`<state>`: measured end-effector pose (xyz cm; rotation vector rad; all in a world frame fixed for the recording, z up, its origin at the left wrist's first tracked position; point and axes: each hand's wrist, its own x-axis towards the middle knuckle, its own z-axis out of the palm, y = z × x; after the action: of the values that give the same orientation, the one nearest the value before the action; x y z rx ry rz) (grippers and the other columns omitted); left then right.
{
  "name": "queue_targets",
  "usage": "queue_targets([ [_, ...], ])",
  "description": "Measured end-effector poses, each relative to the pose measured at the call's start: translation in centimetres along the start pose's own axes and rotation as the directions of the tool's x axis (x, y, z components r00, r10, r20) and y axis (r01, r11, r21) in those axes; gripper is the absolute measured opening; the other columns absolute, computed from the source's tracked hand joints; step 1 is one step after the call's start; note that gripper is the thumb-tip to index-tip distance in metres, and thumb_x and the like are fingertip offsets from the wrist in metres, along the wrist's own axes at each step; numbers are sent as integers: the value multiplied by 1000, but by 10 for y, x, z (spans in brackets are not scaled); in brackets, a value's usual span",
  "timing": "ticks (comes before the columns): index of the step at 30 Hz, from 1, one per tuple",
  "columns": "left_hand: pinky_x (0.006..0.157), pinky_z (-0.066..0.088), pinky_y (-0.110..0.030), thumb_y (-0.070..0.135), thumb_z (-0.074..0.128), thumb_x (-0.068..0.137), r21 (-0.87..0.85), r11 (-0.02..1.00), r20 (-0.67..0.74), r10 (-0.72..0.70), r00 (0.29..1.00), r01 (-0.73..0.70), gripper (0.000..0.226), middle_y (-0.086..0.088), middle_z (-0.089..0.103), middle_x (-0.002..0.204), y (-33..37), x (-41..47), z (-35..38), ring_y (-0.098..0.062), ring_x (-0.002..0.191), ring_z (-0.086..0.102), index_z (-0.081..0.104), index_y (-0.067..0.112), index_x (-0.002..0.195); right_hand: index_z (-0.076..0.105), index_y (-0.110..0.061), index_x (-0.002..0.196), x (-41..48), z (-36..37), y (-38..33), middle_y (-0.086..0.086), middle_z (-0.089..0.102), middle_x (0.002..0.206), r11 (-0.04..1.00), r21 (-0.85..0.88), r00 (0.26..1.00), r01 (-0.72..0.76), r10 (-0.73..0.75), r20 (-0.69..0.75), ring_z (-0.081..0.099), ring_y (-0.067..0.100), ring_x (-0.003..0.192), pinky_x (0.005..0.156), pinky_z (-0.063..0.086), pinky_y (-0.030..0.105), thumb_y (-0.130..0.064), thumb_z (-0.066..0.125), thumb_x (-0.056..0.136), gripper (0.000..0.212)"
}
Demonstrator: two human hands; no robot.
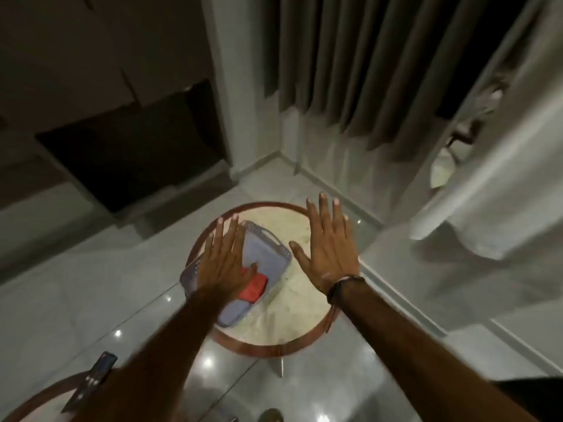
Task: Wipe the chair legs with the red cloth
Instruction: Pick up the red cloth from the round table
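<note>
A folded red cloth (253, 288) lies in a pale blue plastic tray (262, 254) on a small round table (274, 345) with a light marble top and a reddish-brown rim. My left hand (225, 257) hovers flat over the tray, fingers spread, and partly covers the cloth. My right hand (327, 248) is held out flat over the table's right half, fingers apart, holding nothing; a dark band circles its wrist. No chair legs can be made out in view.
Glossy white floor tiles (76, 300) surround the table. Grey curtains (350, 86) hang behind, a white fabric (502, 193) drapes at right. A dark cabinet opening (131, 153) stands at left. A second round table edge with a dark remote (91, 379) sits bottom left.
</note>
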<state>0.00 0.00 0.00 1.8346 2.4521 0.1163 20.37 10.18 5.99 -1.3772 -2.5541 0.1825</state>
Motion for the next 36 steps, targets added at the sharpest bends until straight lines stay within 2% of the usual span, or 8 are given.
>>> queue_targets([
  [5, 108, 53, -69, 72, 11, 109, -8, 1000, 129, -20, 991, 22, 105, -38, 59, 155, -73, 13, 145, -59, 139, 60, 57, -12, 153, -4, -20, 165, 35, 191, -17, 11, -11, 176, 994, 12, 945, 109, -107, 309, -9, 35, 164, 134, 4, 53, -57, 42, 102, 86],
  [10, 130, 34, -59, 56, 36, 109, -214, 975, 236, -9, 972, 61, 87, -34, 40, 170, -101, 36, 245, -50, 158, 42, 40, -11, 164, 18, -15, 164, 76, 338, -47, 12, 12, 175, 986, 63, 828, 153, -162, 537, 12, 37, 162, 129, 19, 51, -41, 38, 107, 65],
  [15, 136, 15, -42, 29, 51, 120, -450, 849, 218, -197, 956, 278, 69, -21, 25, 181, -100, 42, 297, -34, 168, 24, 18, 2, 174, 50, -11, 140, 103, 399, -64, 18, 47, 146, 992, 93, 846, 80, -117, 520, 47, 40, 133, 101, 47, 48, -39, 57, 98, 51],
  [22, 136, 22, -57, 18, 46, 120, -581, 729, 190, -311, 931, 362, 58, -28, 32, 176, -87, 34, 286, -45, 166, 28, 29, -6, 170, 66, -15, 117, 107, 390, -65, 13, 71, 124, 930, 279, 772, -241, 9, 635, 67, 35, 115, 91, 55, 37, -44, 70, 89, 41],
  [27, 123, 46, -58, 19, 36, 120, -834, 356, 241, -451, 859, 421, 46, -20, 60, 159, -61, 47, 230, -33, 149, 56, 52, 2, 160, 58, -24, 88, 83, 330, -67, -4, 62, 76, 728, 571, 879, -379, 90, 469, 61, 23, 78, 70, 46, 32, -37, 76, 86, 22],
  [30, 79, 68, -35, 29, 39, 120, -908, -78, 387, -530, 754, 412, 41, 4, 76, 132, -31, 35, 191, -8, 119, 73, 69, 22, 148, 67, -17, 91, 51, 274, -58, -6, 61, 72, 620, 699, 922, -355, 110, 371, 62, 20, 75, 70, 51, 33, -29, 79, 86, 17],
  [33, 62, 64, -20, 46, 50, 107, -910, -157, 412, -433, 802, 383, 39, 6, 81, 118, 14, -2, 156, -7, 106, 78, 80, 31, 126, 71, -16, 97, -6, 214, -38, 2, 73, 89, 620, 732, 949, -282, 70, 307, 69, 20, 82, 75, 55, 30, -26, 80, 83, 19],
  [36, 69, 66, -21, 29, 50, 113, -870, -289, 476, -278, 835, 399, 55, 8, 87, 83, 60, -47, 142, -4, 79, 84, 92, 27, 78, 74, -19, 108, -73, 167, -14, 2, 79, 104, 694, 686, 948, -218, -17, 318, 73, 20, 93, 84, 58, 32, -29, 78, 85, 25],
])
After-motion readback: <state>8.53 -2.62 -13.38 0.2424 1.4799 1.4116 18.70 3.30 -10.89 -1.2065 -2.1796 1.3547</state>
